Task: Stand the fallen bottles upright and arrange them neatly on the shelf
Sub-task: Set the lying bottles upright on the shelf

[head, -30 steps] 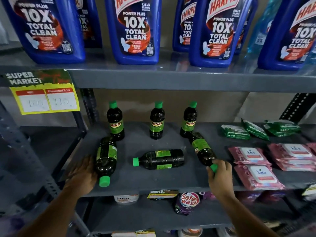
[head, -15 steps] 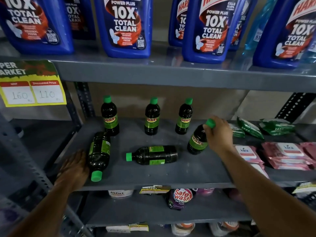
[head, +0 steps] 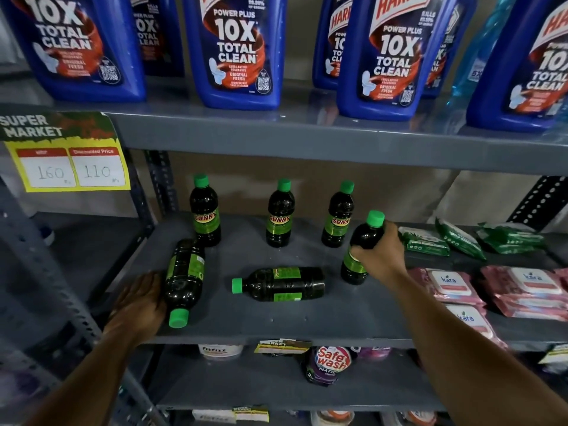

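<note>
Three dark green-capped bottles stand upright along the back of the grey shelf [head: 322,321]: one at the left [head: 205,210], one in the middle [head: 279,214], one at the right [head: 337,215]. My right hand [head: 379,253] grips a fourth bottle [head: 362,238] around its body, nearly upright with its base on the shelf. A bottle [head: 278,284] lies on its side mid-shelf, cap to the left. Another fallen bottle [head: 183,279] lies at the left with its cap toward the front edge. My left hand [head: 140,302] rests against its left side, fingers flat.
Pink wipe packs [head: 455,285] and green packs [head: 425,241] fill the shelf's right side. Large blue cleaner bottles [head: 236,50] stand on the shelf above. A yellow price tag [head: 66,155] hangs at the left. A perforated upright post [head: 40,272] borders the left edge.
My right hand has tipped the right-hand fallen bottle up from lying to almost upright, shifting its grip from the cap to the body. My left hand stays by the left fallen bottle.
</note>
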{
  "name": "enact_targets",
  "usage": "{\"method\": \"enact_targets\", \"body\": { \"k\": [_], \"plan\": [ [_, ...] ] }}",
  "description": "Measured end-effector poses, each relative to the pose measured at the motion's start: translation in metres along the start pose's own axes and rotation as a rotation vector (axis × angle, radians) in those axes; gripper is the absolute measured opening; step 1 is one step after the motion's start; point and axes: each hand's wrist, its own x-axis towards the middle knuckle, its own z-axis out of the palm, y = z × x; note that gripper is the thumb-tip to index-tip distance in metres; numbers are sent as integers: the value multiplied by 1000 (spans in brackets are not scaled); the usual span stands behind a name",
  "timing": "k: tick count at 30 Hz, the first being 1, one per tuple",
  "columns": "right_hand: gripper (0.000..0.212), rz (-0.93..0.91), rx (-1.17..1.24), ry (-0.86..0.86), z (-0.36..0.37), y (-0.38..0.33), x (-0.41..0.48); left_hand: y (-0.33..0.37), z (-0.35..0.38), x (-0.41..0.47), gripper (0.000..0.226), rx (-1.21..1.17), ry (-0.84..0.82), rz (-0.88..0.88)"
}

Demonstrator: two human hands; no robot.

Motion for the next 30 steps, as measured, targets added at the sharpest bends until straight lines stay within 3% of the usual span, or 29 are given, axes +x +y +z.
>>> {"method": "enact_targets", "body": {
  "k": [5,9,16,23,24,26,28,30],
  "plan": [
    [92,-20,87,-81,13,11,-5,1,-1,-1,62,26,0,13],
    [82,50,70,-86,17,22,-10,0,-3,-2,75,52,2,-9],
    [67,60,59,-119,22,32,-17,0,-4,-4,74,73,-11,8],
    [78,38,142,-166,24,34,-23,1,-5,-4,73,58,7,12],
    [89,5,141,-146,24,34,-26,2,-4,-3,74,59,13,15],
    [106,-163,8,63,26,36,-39,0,-4,-3,75,60,18,11],
    [96,-487,-166,301,33,34,-58,0,-3,-3,75,59,20,5],
    [72,-837,-241,207,45,22,-72,-1,-1,-1,76,56,28,5]
  ]
}}
